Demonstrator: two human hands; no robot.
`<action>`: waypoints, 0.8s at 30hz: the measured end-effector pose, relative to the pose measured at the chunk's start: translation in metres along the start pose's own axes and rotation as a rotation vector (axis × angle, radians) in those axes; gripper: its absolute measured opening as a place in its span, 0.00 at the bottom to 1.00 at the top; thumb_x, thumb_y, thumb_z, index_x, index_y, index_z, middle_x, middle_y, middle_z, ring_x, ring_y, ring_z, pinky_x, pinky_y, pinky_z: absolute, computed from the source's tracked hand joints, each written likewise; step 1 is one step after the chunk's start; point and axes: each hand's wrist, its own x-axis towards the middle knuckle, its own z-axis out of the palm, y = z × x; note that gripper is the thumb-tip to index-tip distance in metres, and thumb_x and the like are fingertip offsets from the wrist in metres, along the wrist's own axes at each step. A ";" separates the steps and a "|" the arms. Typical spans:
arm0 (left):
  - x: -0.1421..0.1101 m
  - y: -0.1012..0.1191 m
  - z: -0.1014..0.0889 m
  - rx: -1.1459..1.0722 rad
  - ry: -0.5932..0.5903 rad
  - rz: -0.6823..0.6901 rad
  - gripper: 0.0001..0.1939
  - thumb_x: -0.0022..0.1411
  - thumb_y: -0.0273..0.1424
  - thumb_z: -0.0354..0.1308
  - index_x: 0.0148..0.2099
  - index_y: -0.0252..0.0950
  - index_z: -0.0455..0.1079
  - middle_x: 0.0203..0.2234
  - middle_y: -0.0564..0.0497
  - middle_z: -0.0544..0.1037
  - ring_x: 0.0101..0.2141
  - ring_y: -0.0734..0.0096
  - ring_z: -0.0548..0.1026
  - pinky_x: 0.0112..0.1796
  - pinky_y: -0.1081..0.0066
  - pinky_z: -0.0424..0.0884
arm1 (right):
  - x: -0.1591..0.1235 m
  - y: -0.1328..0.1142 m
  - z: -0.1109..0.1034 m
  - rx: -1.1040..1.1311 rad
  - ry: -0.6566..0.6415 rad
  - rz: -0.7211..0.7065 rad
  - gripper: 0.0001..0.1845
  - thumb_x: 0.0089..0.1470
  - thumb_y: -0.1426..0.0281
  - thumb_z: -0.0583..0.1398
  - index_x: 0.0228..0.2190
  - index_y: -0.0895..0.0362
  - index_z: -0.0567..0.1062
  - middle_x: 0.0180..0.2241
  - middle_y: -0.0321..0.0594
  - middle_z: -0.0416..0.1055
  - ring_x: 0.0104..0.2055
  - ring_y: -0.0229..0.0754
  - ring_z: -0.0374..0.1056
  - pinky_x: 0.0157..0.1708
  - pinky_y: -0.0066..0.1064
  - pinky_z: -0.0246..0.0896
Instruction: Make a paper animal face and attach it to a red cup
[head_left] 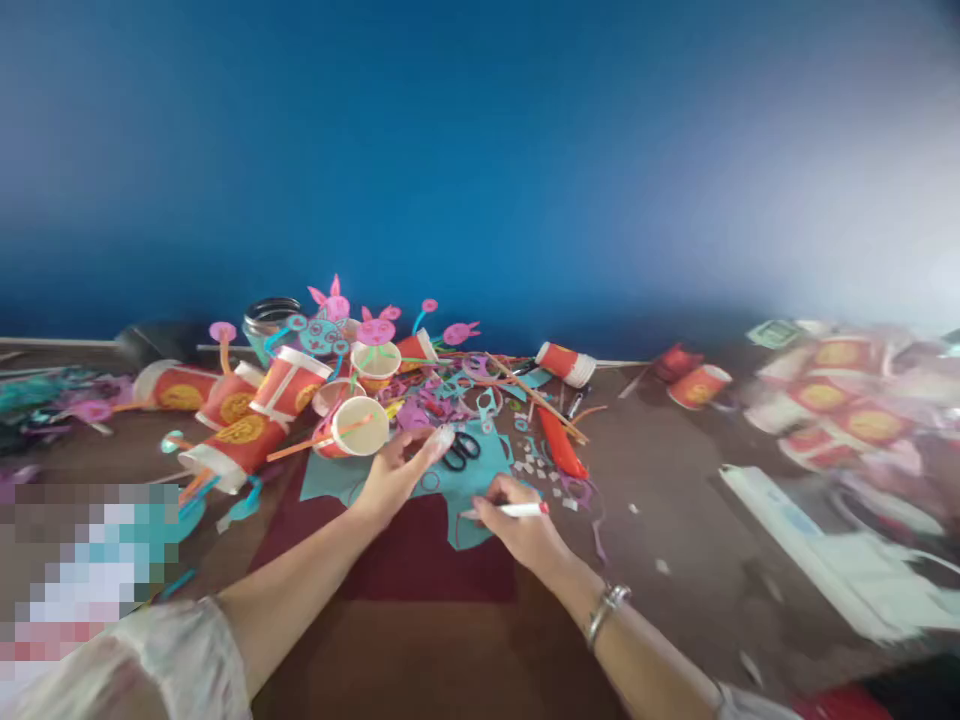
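Observation:
My right hand (517, 520) is closed around a white marker (517, 510) with a red end, its tip on a jagged sheet of teal paper (469, 490). Outlines of circles show on the sheet. Over the upper part of this paper is my left hand (405, 470), fingers bent around a small whitish thing (442, 440) too blurred to name. Black-handled scissors (461, 452) lie just right of those fingers. A dark red sheet (420, 570) is under the teal one. An open paper cup (358, 427) with an orange stick lies beside my left hand.
Red paper cups (289, 385) with pink and teal paper animal heads crowd the left. Paper scraps (480, 370) and a red tool (559, 440), perhaps a cutter, lie behind my hands. At right are a white power strip (780, 540) and bagged cups (840, 390). A blue wall (480, 180) rises behind.

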 end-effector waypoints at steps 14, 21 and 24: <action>-0.002 0.004 0.001 -0.079 0.014 -0.048 0.26 0.44 0.45 0.65 0.41 0.31 0.71 0.35 0.44 0.79 0.40 0.57 0.76 0.43 0.62 0.70 | -0.002 0.005 0.000 0.041 -0.027 -0.015 0.12 0.50 0.65 0.58 0.20 0.55 0.63 0.18 0.34 0.69 0.23 0.38 0.69 0.21 0.24 0.57; -0.002 0.005 0.001 -0.095 0.019 -0.049 0.26 0.43 0.45 0.66 0.40 0.31 0.71 0.35 0.44 0.79 0.40 0.56 0.76 0.43 0.62 0.71 | 0.000 0.003 -0.001 -0.039 -0.002 -0.003 0.11 0.47 0.68 0.57 0.18 0.55 0.62 0.15 0.31 0.64 0.19 0.34 0.62 0.18 0.23 0.53; -0.002 0.004 0.001 -0.095 0.023 -0.042 0.25 0.44 0.44 0.65 0.40 0.31 0.71 0.35 0.44 0.79 0.40 0.57 0.75 0.43 0.62 0.71 | 0.000 0.003 0.000 -0.047 0.007 0.016 0.11 0.46 0.68 0.56 0.18 0.55 0.61 0.15 0.31 0.63 0.18 0.34 0.62 0.18 0.23 0.53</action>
